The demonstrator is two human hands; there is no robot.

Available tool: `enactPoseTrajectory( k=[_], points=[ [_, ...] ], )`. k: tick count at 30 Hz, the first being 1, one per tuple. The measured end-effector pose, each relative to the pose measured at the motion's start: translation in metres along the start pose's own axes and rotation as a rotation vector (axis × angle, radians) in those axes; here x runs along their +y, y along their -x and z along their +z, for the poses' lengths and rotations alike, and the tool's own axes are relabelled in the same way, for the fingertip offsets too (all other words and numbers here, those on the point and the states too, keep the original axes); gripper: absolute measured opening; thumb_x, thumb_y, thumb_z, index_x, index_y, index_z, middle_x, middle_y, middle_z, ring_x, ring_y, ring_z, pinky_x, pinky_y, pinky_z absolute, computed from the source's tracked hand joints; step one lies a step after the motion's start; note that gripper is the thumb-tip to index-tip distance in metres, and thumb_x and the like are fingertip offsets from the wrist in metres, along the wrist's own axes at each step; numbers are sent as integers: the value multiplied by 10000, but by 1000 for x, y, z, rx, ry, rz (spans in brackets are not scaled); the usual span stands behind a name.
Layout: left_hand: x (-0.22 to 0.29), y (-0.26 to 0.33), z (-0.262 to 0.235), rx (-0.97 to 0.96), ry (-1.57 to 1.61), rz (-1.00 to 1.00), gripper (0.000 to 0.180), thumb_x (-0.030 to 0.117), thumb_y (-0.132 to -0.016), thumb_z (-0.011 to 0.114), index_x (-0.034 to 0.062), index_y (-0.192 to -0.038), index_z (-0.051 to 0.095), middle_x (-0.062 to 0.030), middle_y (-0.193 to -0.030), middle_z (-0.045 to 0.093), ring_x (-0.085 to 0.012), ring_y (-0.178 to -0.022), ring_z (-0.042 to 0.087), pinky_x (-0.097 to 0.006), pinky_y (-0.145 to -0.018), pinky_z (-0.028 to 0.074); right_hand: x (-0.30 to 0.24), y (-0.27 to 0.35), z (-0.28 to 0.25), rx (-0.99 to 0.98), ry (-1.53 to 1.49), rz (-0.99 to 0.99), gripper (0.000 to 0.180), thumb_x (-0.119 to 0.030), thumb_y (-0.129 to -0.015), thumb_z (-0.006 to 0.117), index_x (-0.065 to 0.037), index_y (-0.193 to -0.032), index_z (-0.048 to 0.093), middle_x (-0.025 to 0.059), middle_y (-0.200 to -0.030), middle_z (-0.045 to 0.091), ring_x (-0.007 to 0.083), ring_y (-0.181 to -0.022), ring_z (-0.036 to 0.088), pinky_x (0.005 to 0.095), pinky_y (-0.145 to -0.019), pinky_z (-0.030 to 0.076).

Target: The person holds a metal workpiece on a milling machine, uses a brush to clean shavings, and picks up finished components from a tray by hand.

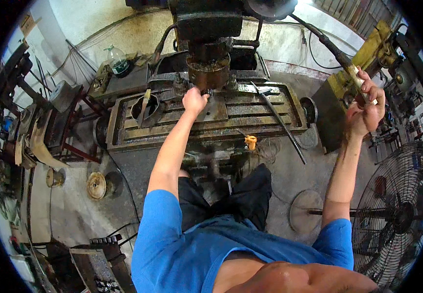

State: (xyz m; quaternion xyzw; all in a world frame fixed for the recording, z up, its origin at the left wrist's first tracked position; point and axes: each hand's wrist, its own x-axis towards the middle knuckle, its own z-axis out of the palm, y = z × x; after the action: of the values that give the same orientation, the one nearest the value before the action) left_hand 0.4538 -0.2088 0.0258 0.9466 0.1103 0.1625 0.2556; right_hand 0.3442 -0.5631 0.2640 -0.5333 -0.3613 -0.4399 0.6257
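My right hand (366,105) is raised at the right, its fingers wrapped round the pale grip of a long dark lever (331,48) that runs up to the machine's head. Out over the slotted machine table (262,115), my left hand (195,101) is closed just below the round, rusty spindle head (206,72). A small dark metal piece shows beside its fingertips; whatever lies inside the fingers is hidden. Left of that hand, a cut-open dark container (145,111) with a brush (146,97) in it sits on the table.
A long metal bar (282,122) lies slanted across the table and overhangs its front edge. An orange fitting (250,142) is at that edge. A large caged fan (399,215) stands at right, a round bucket (96,185) on the left floor, and a clear bottle (118,62) behind.
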Motion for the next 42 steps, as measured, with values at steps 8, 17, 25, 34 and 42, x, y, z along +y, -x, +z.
enactPoseTrajectory(
  k=[8, 17, 25, 34, 42],
  points=[
    [-25, 16, -48, -34, 44, 171, 385, 298, -704, 666, 100, -1028, 597, -167, -845, 631, -332, -827, 598, -428, -706, 481, 4, 15, -3, 9, -36, 42, 163, -71, -540, 416, -35, -698, 393, 135, -817, 472, 375, -1035, 462, 531, -970, 257],
    [-118, 89, -161, 309, -409, 130, 441, 351, -771, 598, 133, -1147, 518, -139, -733, 621, -322, -660, 610, -415, -551, 479, 6, 11, -2, 40, -51, -7, 177, -55, -538, 399, -22, -712, 411, 150, -839, 490, 386, -1055, 464, 544, -972, 256],
    [-138, 79, -143, 294, -233, 91, 242, 179, -846, 487, 40, -1012, 594, -159, -743, 638, -322, -684, 625, -418, -605, 485, 7, 11, -7, -12, -124, -2, 201, -2, -547, 363, -21, -738, 424, 165, -872, 484, 369, -1054, 455, 540, -975, 252],
    [-40, 60, -64, 252, 342, 139, 203, 135, -817, 523, 22, -949, 628, -184, -821, 626, -322, -793, 613, -369, -684, 470, 7, 16, -6, -3, -60, 4, 139, -4, -575, 390, -41, -705, 419, 129, -861, 514, 384, -1084, 452, 511, -972, 262],
    [-20, 42, -28, 271, 335, 104, 181, 130, -796, 532, 49, -919, 638, -177, -796, 623, -344, -785, 602, -405, -673, 475, 9, 18, -5, 30, -62, -8, 128, -13, -571, 390, -37, -696, 410, 131, -838, 506, 372, -1049, 469, 519, -970, 269]
  ],
)
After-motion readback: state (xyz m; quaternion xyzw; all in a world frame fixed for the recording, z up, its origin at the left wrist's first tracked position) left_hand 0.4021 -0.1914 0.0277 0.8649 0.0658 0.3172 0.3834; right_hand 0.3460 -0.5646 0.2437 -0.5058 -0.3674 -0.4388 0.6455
